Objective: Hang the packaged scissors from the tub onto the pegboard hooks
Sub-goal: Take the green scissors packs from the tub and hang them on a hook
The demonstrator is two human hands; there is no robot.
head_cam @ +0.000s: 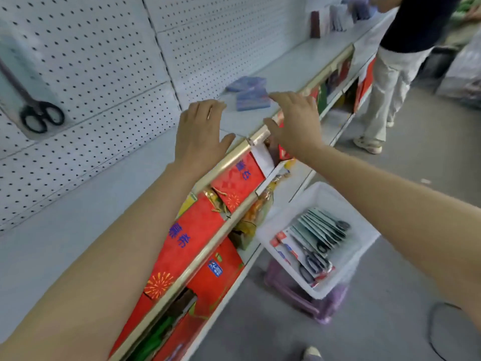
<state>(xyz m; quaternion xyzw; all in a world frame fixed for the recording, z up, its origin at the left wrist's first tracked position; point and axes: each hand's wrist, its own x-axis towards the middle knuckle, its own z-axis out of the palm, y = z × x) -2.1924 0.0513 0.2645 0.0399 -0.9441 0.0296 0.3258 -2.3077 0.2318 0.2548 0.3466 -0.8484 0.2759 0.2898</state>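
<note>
**Empty hands above the shelf, scissor packs waiting in the tub**

Forearms, both bare, reach from the bottom corners toward the shelf [78,209]. Left hand [199,131] hovers flat with fingers straight and spread, holding nothing. Right hand [294,121] hovers over the brass-coloured shelf edge, fingers extended and slightly arched, also empty.

Packaged scissors [316,244] lie fanned and overlapping in the white tub [364,246], which rests on a purple stool [299,295] on the floor beside the shelving, well apart from both hands. One pack [28,82] already hangs on the perforated white pegboard [104,61], upper left.

Each pack appears to be a flat printed card under glossy clear plastic, with black handle loops showing. Judged from this, the packs are light, fairly stiff and slippery against one another; a pinch at the card's top edge, near the hanging hole, should separate one cleanly.

Red printed boxes [197,230] fill the tiers below.
</note>
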